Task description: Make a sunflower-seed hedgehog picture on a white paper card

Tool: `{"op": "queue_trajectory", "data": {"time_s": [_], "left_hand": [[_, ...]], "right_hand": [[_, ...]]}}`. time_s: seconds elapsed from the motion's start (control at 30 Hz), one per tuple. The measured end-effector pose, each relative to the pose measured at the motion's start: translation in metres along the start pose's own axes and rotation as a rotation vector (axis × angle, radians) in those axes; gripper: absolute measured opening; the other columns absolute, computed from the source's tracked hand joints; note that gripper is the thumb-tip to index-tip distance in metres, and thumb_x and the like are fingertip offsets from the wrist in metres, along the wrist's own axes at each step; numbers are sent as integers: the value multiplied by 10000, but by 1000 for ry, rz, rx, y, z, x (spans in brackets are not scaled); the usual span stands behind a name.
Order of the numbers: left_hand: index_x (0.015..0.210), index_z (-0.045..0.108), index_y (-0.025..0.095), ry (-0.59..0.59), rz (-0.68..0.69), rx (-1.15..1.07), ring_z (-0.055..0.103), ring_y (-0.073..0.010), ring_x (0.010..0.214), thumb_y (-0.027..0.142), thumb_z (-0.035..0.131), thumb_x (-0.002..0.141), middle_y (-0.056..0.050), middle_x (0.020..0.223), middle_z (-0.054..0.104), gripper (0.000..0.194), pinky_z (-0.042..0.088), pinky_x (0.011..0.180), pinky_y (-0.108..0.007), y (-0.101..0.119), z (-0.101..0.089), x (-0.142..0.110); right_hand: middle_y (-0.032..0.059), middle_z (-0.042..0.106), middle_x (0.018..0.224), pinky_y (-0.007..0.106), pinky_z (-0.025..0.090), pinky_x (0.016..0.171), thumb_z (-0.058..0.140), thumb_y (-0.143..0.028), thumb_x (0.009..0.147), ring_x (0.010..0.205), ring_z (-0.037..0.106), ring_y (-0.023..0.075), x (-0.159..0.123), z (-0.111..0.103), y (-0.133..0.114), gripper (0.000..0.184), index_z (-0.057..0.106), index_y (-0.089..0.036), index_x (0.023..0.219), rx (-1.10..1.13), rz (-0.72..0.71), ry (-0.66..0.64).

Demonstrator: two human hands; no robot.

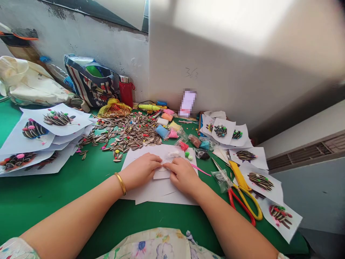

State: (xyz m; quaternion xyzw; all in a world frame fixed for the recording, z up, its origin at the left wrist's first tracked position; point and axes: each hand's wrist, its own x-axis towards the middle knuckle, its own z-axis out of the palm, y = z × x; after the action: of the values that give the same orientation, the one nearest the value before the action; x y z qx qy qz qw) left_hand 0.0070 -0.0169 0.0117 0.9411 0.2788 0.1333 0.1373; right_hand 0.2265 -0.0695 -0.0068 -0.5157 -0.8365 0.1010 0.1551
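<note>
My left hand (143,170), with a gold bangle at the wrist, rests on a small white paper sheet (161,175). Its fingers are closed together, tips pointing right. My right hand (184,175) meets it from the other side, index finger reaching toward the left fingertips and the other fingers curled. Between the fingertips is a faint pale shape on the paper, too small to make out. Larger white sheets (167,198) lie underneath. Just beyond my right hand are a clear plastic wrapper (172,155), a red clay lump (183,145) and a pink modelling tool (201,169).
A heap of striped sunflower seeds (134,129) spreads beyond my hands. Red-and-yellow scissors (239,198) and a yellow cutter (239,175) lie right. Seed-decorated sheets are on the left (70,129) and right (266,194). A red flask (125,92) and striped bag (90,84) stand behind.
</note>
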Motion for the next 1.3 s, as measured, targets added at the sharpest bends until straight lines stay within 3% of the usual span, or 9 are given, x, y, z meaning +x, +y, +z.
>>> {"op": "queue_trajectory", "data": {"time_s": [0.17, 0.43, 0.63, 0.77, 1.1, 1.3], "left_hand": [[1056, 747, 185, 3, -1, -3, 640, -232, 1081, 59, 522, 878, -101, 1186, 698, 314, 496, 989, -376, -1, 2, 0], [1060, 747, 198, 15, 10, -1, 630, -233, 1096, 68, 527, 885, -89, 1194, 696, 309, 492, 989, -374, -2, 2, -1], [1146, 729, 250, 15, 24, -14, 614, -239, 1099, 7, 534, 819, -70, 1199, 690, 451, 489, 987, -383, -3, 3, -3], [1143, 731, 272, 17, 37, 0, 595, -247, 1124, 42, 558, 848, -74, 1210, 678, 412, 479, 999, -398, -5, 6, -5], [1124, 741, 256, 14, 22, 4, 601, -251, 1130, 75, 569, 873, -77, 1208, 689, 354, 486, 998, -413, -3, 5, -3], [1119, 717, 182, 44, 8, 11, 642, -229, 1090, 45, 528, 869, -91, 1195, 706, 342, 496, 991, -389, -3, 4, -1]], "right_hand": [[60, 593, 940, 339, 387, 806, 527, -80, 856, 893, 508, 214, 0, 1, 1, 471, 644, -260, 1276, 5, -4, 25], [65, 601, 927, 345, 412, 805, 529, -74, 843, 888, 522, 214, 0, 0, 3, 448, 683, -238, 1231, 45, 0, 44], [64, 598, 856, 344, 421, 764, 523, -85, 849, 844, 531, 211, -1, 2, 8, 393, 745, -220, 1145, 52, -32, 97], [65, 611, 867, 345, 418, 757, 544, -90, 842, 846, 538, 213, -1, 3, 6, 390, 745, -220, 1149, 25, -35, 81], [64, 609, 876, 345, 410, 759, 539, -79, 835, 844, 529, 209, -1, 3, 8, 414, 737, -225, 1168, 52, -41, 79], [68, 605, 889, 351, 398, 772, 544, -83, 826, 856, 520, 214, -2, 5, 7, 440, 719, -222, 1205, 63, -61, 60]]}}
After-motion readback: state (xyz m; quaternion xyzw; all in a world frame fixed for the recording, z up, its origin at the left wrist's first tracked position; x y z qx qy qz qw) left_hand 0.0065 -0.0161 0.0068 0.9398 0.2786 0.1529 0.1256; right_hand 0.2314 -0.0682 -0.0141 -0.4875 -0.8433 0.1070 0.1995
